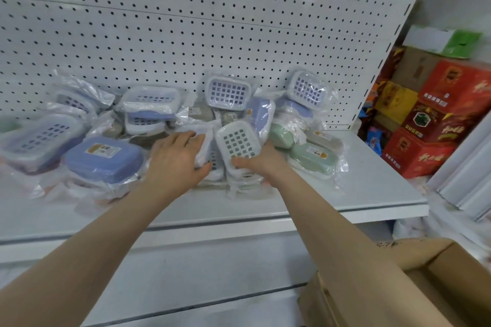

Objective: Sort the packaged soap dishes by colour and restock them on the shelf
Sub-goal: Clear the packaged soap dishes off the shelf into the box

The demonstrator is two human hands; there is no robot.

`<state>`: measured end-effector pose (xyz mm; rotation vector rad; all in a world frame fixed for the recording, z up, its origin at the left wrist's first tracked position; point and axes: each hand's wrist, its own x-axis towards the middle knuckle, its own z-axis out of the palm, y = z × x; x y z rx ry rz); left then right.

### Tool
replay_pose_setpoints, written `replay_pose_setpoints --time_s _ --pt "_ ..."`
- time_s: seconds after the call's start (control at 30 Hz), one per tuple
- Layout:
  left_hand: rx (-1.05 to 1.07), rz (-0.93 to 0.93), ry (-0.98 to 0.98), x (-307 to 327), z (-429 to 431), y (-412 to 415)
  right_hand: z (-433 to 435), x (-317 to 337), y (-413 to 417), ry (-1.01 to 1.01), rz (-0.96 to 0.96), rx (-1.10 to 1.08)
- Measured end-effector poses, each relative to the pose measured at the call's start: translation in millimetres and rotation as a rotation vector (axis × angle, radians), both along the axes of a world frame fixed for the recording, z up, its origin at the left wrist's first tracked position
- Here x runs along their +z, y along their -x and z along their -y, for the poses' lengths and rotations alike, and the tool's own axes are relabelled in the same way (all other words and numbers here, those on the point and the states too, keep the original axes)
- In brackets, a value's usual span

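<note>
Several soap dishes in clear plastic bags lie heaped on the white shelf [358, 188]. A blue one [103, 159] lies label-up at the left; others with white grid inserts lean on the pegboard [228, 91]. Green ones [310, 158] sit at the right. My right hand [259, 160] grips a packaged dish with a white grid face [237, 141], tilted up at the pile's middle. My left hand [178, 156] holds the side of another bagged dish [206, 151] just left of it, thumb underneath.
A white pegboard [186, 34] backs the shelf. An open cardboard box [438, 279] sits at the lower right, beside my right forearm. Red and yellow cartons [435, 119] are stacked on the floor to the right. A lower shelf [186, 273] runs below.
</note>
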<state>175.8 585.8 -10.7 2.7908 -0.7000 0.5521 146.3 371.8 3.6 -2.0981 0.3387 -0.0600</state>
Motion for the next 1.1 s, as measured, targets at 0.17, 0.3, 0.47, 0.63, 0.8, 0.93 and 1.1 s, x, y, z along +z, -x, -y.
replay_pose_setpoints --time_s 0.17,0.3,0.47,0.63,0.8,0.93,1.1 --pt "0.012 0.083 0.06 2 -7 7 2 8 4 0.625 0.043 -0.068" --pt "0.015 0.059 -0.011 -3 -6 8 5 3 21 1.031 0.187 -0.088" --pt "0.046 0.084 -0.073 -10 -6 14 11 -12 31 0.79 0.083 0.041" --pt "0.044 0.071 -0.055 -12 -13 18 11 -7 27 0.553 0.052 0.018" --pt "0.037 0.105 0.008 -8 -14 27 12 -6 31 0.722 0.142 0.015" --pt "0.027 0.177 0.101 6 -12 35 15 10 41 0.88 0.389 -0.066" --pt "0.025 0.242 0.214 27 -8 39 18 43 41 0.902 0.535 -0.118"
